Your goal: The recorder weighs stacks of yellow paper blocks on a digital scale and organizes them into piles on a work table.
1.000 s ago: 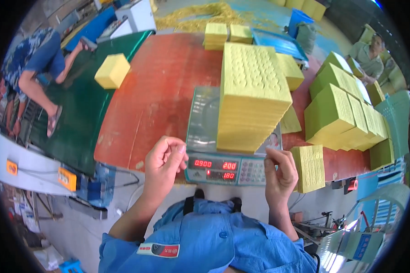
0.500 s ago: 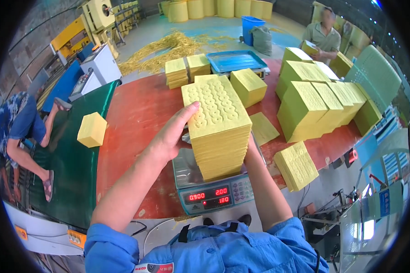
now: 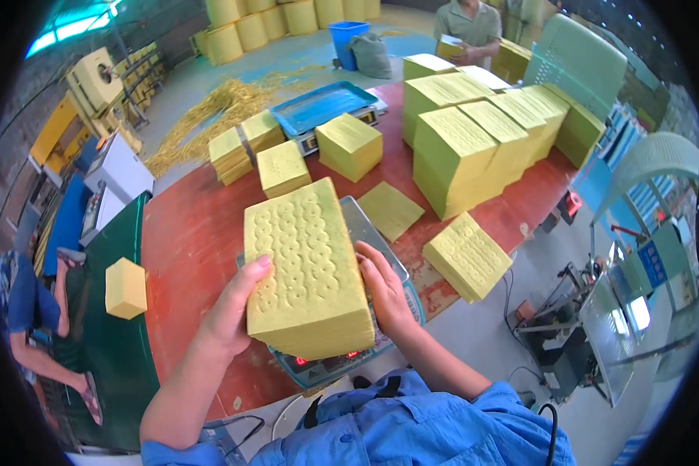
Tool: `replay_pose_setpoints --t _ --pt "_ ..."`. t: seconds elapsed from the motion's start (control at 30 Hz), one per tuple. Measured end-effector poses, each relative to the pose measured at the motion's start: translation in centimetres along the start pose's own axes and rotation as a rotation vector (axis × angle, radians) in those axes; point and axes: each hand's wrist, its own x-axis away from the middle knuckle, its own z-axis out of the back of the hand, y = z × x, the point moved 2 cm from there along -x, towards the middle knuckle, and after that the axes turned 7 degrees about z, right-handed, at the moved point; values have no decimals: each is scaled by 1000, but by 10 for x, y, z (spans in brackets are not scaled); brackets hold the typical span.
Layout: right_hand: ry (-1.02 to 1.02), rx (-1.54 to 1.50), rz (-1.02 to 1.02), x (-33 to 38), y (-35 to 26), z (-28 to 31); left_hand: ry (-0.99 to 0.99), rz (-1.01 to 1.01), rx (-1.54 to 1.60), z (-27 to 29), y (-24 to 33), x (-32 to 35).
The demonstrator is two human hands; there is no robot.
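Observation:
A thick stack of yellow paper sheets, its top stamped with rows of ring-like marks, is between my two hands above the digital scale. My left hand grips its left side, with the thumb lying on the top sheet. Along the right side, the fingers of my right hand press against the stack. Its lower front hides much of the scale's plate and display; a few red digits show beneath it. Beyond the scale lies a flat yellow sheet.
Several tall yellow paper stacks fill the table's right side. Smaller stacks stand ahead, by a blue-trayed scale. A yellow block rests on the green conveyor belt at left. Two other people are nearby, far right and far left.
The paper stack has shifted left and tips so more of its top shows. My right fingers now show beside it. The view has turned to the right.

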Motion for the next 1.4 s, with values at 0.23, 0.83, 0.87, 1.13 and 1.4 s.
replay_pose_setpoints --t 0.23,0.83,0.87,1.13,1.4 --pt "-108 -22 -383 74 21 58 28 8 -39 12 9 -2" --pt "-121 -535 -473 80 -40 100 28 -153 -8 -84 -4 24" --pt "-117 -551 -418 75 -53 118 35 -202 -21 -112 -1 23" --pt "171 -629 -232 42 -89 282 -208 -97 -220 -256 -6 -85" --pt "324 -473 -400 -59 -39 540 -318 106 -167 -425 -71 -288"
